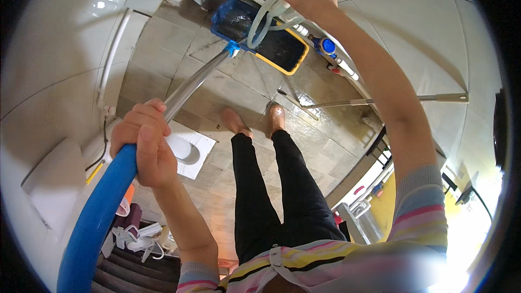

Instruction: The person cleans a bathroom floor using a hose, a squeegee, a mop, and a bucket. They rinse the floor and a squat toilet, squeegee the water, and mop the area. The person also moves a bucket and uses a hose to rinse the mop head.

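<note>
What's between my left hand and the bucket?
In the head view, a silver pole runs from your left hand to a blue fitting by the bucket.

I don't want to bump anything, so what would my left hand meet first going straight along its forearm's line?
Your left hand would probably meet the white pipe first, though depth is hard to judge here.

Grey tiles cover the floor, wet and shiny in places. With the pinkish shoes standing at centre, a dark tub with blue and yellow edges sits at twelve o'clock, a squeegee head at two, and a white squat pan at eight.
</note>
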Available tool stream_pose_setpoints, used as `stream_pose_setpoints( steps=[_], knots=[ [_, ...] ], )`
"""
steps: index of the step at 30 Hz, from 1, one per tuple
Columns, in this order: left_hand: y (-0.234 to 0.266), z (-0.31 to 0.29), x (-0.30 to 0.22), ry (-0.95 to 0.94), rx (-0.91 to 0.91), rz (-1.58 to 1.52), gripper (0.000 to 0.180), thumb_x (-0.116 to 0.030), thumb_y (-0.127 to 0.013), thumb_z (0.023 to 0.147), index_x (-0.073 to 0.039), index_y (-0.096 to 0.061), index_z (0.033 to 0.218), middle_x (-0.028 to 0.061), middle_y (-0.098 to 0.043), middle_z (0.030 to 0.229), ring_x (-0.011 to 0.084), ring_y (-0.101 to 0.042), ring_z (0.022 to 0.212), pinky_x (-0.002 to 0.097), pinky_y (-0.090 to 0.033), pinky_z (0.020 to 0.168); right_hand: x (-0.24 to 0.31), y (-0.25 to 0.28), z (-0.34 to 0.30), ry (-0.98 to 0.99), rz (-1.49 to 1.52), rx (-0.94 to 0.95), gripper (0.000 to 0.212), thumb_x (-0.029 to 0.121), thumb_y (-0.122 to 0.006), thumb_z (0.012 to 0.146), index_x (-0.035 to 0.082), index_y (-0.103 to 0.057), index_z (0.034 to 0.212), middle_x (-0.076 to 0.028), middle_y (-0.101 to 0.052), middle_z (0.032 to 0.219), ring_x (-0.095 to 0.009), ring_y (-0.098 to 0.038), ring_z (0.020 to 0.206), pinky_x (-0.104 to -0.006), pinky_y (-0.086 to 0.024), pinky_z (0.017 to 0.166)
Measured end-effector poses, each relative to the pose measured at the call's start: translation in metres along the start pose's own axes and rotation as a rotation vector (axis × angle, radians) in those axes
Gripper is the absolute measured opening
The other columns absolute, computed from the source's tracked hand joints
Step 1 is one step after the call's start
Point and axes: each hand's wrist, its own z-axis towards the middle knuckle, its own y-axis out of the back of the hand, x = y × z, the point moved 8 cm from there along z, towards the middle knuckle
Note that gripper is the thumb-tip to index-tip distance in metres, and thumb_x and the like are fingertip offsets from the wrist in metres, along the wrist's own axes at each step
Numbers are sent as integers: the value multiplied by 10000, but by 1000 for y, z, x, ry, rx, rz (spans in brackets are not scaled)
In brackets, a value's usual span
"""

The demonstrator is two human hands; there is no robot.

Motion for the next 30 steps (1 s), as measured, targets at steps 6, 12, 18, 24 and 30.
stream_pose_setpoints(
  steps=[6,12,18,24,30],
  knots=[
    [-17,1,-46,-40,-68,49,135,-58,-511,761,-83,-429,657,44,-443,558,128,-387,529,332,-319,579,68,-129,-123,-513,1395,670,732,633,-401,876,-56,-611,1007,-143,-647,767,-213,-655,577,-333,-564,568],
    [-13,1,-119,-67,-2,-60,118,-142,-519,825,-75,-517,728,62,-535,686,130,-453,597,343,-379,652,211,-87,-130,-665,2994,851,495,388,-447,935,-82,-408,1086,-234,-562,1003,-332,-598,897,-471,-506,834],
    [11,1,-197,-303,-355,-65,263,-92,-574,716,-148,-354,584,-18,-295,514,105,-335,551,295,-330,671,226,-40,-143,-963,2962,624,139,122,-415,943,-7,-364,929,-149,-489,820,-288,-565,711,-525,-555,762],
    [24,3,-247,-412,-59,-486,198,-271,-635,786,-138,-495,742,-53,-511,608,95,-521,576,236,-466,572,216,-79,-139,-1149,2757,521,207,200,-431,963,-1,-381,951,-128,-498,788,-275,-562,657,-483,-570,710],
    [-10,-25,-200,-374,-23,-213,209,-228,-618,783,-137,-454,689,-40,-489,574,91,-477,496,236,-431,473,230,-118,-150,-1201,2501,626,230,229,-410,942,25,-413,835,-91,-482,628,-209,-504,507,-365,-456,436]
  ],
)
